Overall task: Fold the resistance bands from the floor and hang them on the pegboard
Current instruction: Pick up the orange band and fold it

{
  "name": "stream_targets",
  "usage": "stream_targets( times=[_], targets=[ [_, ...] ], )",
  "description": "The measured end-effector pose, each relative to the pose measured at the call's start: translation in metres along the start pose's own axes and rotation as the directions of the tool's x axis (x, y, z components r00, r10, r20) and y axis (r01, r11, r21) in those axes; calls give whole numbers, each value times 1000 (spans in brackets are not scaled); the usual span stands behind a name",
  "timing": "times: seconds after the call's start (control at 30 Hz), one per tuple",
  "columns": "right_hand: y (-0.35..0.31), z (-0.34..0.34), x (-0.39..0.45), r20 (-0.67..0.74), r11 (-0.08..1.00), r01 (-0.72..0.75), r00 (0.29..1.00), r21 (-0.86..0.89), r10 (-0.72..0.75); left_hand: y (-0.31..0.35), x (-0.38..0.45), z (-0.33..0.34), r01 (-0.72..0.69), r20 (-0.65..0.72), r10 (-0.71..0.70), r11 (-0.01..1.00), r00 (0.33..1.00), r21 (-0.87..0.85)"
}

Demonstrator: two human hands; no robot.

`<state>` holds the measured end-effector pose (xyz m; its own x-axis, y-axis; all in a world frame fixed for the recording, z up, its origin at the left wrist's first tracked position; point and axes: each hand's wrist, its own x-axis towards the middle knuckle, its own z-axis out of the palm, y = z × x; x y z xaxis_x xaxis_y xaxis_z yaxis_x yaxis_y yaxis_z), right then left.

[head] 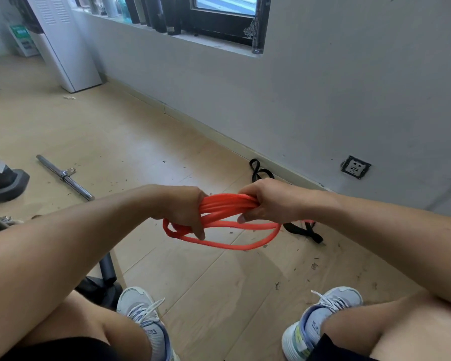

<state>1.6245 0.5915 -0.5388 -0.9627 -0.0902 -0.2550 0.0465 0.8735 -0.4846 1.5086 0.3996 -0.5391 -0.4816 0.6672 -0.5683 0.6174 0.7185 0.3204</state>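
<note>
Orange band (227, 225): its middle strands pass out of sight inside the left hand (185, 204) and right hand (268, 201); the fingers of both curl under, so the strand count cannot be told. Black band (261, 173): partly hidden behind the right hand and wrist; whether the strap (305, 230) below belongs to it cannot be told. Bottles (151, 11) on the sill: cut off by the top edge. Machine base (8, 183): cut off at the left edge. Shoe lettering (313, 327): too small to read.
</note>
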Motion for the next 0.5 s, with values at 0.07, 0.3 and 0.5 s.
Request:
stream_targets(
  times=[0.07, 0.3, 0.5],
  targets=[
    [-1, -2, -2, 33, 997, -11, 999, -74, 14, 0, 3, 5, 78, 55, -76, 997, 996, -30],
    [3, 3, 0, 104, 986, -35, 993, -162, 52, 10, 9, 18, 219, 285, -193, 974, 939, -64],
    [5, 1, 2, 129, 978, -29, 990, -208, 57, 13, 9, 21, 183, 354, -210, 977, 911, 110]
  ],
)
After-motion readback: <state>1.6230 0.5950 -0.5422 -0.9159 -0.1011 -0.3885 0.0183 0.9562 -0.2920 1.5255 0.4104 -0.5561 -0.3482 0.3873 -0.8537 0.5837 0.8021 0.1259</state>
